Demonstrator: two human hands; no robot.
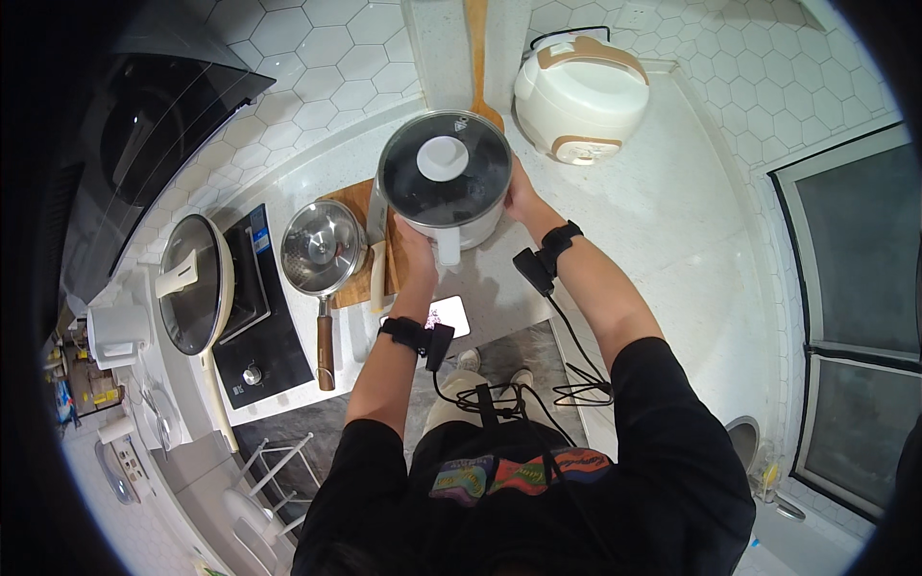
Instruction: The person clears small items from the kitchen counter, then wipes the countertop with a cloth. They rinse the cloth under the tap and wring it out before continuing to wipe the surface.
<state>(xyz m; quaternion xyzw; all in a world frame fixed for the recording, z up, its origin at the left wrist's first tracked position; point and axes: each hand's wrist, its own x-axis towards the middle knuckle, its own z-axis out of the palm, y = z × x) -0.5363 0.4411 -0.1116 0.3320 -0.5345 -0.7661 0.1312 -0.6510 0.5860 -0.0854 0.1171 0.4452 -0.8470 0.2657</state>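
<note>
Between my two hands is a white lidded pot (472,234) with a glass lid (403,183) and a round white knob (442,158). My left hand (416,248) grips its left side near the short white handle (449,246). On the opposite side my right hand (520,193) holds the pot's wall, fingers partly hidden behind it. Whether the base touches the counter I cannot tell. Just left of the pot, a kitchen knife (377,252) with a pale handle lies on a wooden cutting board (346,291).
A steel saucepan (323,241) sits left of the pot, its wooden handle (325,345) towards me. Further left, a lidded frying pan (191,288) stands by a black cooktop (270,353). Behind are a wooden spatula (478,65) and a rice cooker (582,101). A lit phone (449,317) lies near the counter edge.
</note>
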